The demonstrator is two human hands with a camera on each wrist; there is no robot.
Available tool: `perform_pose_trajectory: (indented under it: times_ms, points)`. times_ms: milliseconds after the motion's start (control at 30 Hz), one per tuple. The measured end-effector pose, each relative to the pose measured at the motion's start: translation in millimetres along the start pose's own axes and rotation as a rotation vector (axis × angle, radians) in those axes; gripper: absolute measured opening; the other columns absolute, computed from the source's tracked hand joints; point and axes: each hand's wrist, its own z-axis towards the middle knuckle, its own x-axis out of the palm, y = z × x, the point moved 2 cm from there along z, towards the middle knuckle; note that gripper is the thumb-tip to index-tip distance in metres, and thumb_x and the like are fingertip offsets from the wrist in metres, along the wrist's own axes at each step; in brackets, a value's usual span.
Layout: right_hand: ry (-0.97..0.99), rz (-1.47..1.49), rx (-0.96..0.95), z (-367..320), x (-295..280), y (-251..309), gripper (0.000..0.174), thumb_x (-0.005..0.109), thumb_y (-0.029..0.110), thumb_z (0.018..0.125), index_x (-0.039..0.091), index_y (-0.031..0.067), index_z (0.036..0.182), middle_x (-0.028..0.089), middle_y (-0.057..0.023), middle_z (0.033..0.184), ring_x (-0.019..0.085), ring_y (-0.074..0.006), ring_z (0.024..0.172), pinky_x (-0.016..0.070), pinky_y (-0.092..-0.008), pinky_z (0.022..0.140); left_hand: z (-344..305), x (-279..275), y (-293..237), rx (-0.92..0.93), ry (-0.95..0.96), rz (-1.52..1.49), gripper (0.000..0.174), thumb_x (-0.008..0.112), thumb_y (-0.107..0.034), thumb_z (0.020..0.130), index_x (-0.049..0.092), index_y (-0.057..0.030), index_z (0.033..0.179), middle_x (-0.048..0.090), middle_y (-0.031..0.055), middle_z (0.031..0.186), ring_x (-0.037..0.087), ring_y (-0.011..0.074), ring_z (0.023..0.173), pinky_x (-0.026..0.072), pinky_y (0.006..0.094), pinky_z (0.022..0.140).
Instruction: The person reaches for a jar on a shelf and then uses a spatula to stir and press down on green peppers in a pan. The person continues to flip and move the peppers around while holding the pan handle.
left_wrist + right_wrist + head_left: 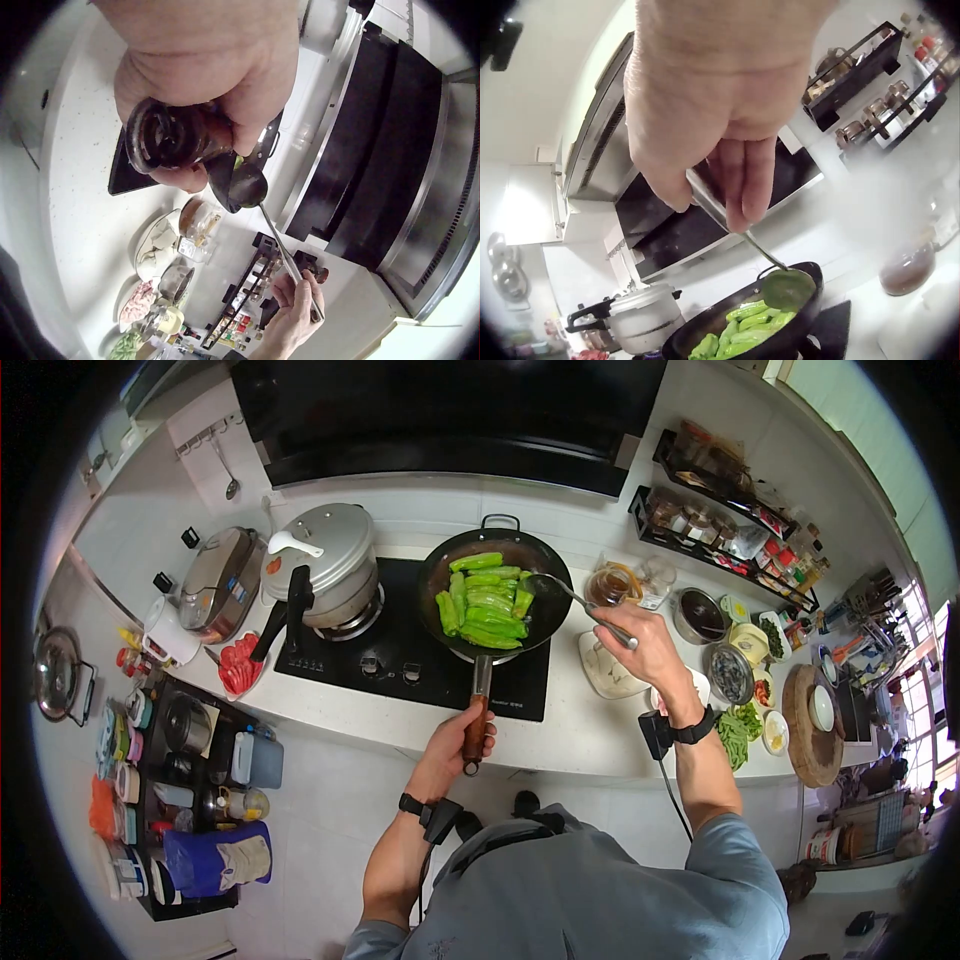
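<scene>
A black wok point(497, 592) full of green peppers point(484, 604) sits on the black hob point(410, 650). My left hand point(455, 742) grips the wok's wooden handle point(476, 725), whose butt end point(161, 136) fills the left wrist view under the fingers. My right hand point(634, 638) holds a long metal spoon point(580, 603) by its handle, its bowl over the wok's right rim. From the right wrist, the spoon's bowl point(789, 287) hovers above the peppers point(744, 328) in the wok point(750, 341).
A silver pressure cooker point(325, 565) stands on the left burner, a rice cooker point(220, 582) beyond it. A plate of red slices point(238, 663) lies left of the hob. Right of the wok are a jar point(612, 584), bowls, green beans point(735, 733), a round board point(812, 725) and spice racks point(725, 520).
</scene>
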Motion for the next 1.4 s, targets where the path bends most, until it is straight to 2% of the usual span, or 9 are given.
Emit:
perform_pose_trajectory:
  times_ms: [267,400,467,533,600,833,1067,1167,1400]
  points:
    - [-0.24,0.105,0.103,-8.4,20.2,5.0,0.023,0.078,0.008,0.091,0.077,0.0021,0.114,0.075,-0.0173,0.097,0.074,-0.0341,0.083,0.0594,-0.0383,0.077,-2.9,2.6,-1.1,0.008,-0.008,0.004,0.041,0.061,-0.043,0.108,0.063,-0.0029,0.117,0.067,0.0072,0.09,0.067,0.0181,0.072,0.0531,0.0305,0.06]
    - [-0.274,0.058,0.099,-9.5,43.7,-3.8,0.025,0.079,0.007,0.092,0.076,-0.0008,0.115,0.076,-0.0182,0.1,0.075,-0.033,0.087,0.0592,-0.0378,0.08,-2.9,2.7,-0.7,0.0,-0.003,-0.002,0.041,0.061,-0.043,0.108,0.064,-0.0031,0.115,0.067,0.0068,0.089,0.067,0.0182,0.072,0.053,0.0305,0.061]
    - [-0.307,0.046,0.017,-7.3,53.4,-11.3,0.026,0.078,0.008,0.092,0.074,0.0018,0.117,0.073,-0.0176,0.097,0.073,-0.0352,0.08,0.0588,-0.0401,0.074,-2.8,3.6,-0.4,-0.005,0.0,-0.001,0.04,0.061,-0.043,0.108,0.064,-0.0031,0.115,0.067,0.0067,0.089,0.067,0.0183,0.072,0.053,0.0307,0.061]
    - [-0.293,0.04,0.001,-8.0,60.3,-14.9,0.028,0.077,0.008,0.092,0.073,0.0028,0.119,0.072,-0.0168,0.096,0.072,-0.036,0.079,0.0587,-0.0408,0.072,-2.9,3.0,-1.3,-0.004,-0.003,-0.004,0.04,0.061,-0.043,0.108,0.064,-0.0034,0.115,0.067,0.0066,0.089,0.067,0.0186,0.072,0.0532,0.0315,0.061]
    - [-0.173,-0.007,0.03,-16.7,67.9,-11.0,0.027,0.077,0.008,0.093,0.073,0.0037,0.12,0.072,-0.0161,0.095,0.072,-0.0359,0.079,0.0588,-0.0413,0.07,-3.5,2.8,-0.6,-0.001,-0.005,0.003,0.04,0.061,-0.043,0.108,0.064,-0.0036,0.115,0.067,0.0066,0.089,0.067,0.0187,0.072,0.0532,0.0316,0.061]
    - [-0.166,0.045,0.062,-29.9,64.4,-7.4,0.024,0.078,0.009,0.093,0.075,0.0038,0.116,0.073,-0.0147,0.095,0.073,-0.0338,0.079,0.0594,-0.0394,0.07,-1.7,2.1,-1.1,0.001,0.008,0.017,0.04,0.06,-0.043,0.108,0.064,-0.0038,0.115,0.068,0.0074,0.089,0.068,0.0192,0.074,0.0553,0.0326,0.064]
    - [-0.27,0.062,0.064,-32.4,62.1,0.8,0.024,0.078,0.007,0.092,0.075,0.0016,0.115,0.074,-0.0152,0.096,0.074,-0.0325,0.08,0.0594,-0.0376,0.071,1.7,-3.8,2.2,-0.001,0.007,0.0,0.042,0.06,-0.044,0.109,0.063,-0.0029,0.118,0.066,0.0073,0.091,0.066,0.0189,0.073,0.0539,0.0318,0.062]
    - [-0.292,0.06,-0.022,-28.1,56.6,18.0,0.025,0.078,0.007,0.092,0.075,0.0002,0.117,0.074,-0.0153,0.097,0.074,-0.0316,0.081,0.0592,-0.0371,0.072,-0.9,-1.5,2.6,-0.005,0.054,-0.044,0.04,0.061,-0.043,0.109,0.062,-0.0046,0.119,0.067,0.0079,0.092,0.067,0.0187,0.073,0.0551,0.0327,0.063]
    - [-0.157,0.335,0.07,-33.5,57.1,47.4,0.024,0.078,0.006,0.092,0.077,-0.0016,0.115,0.075,-0.0159,0.094,0.073,-0.0281,0.08,0.0575,-0.0346,0.071,-14.0,4.3,1.4,0.036,0.088,-0.002,0.037,0.062,-0.04,0.109,0.061,-0.0069,0.124,0.065,0.0062,0.094,0.064,0.0144,0.07,0.0511,0.0272,0.056]
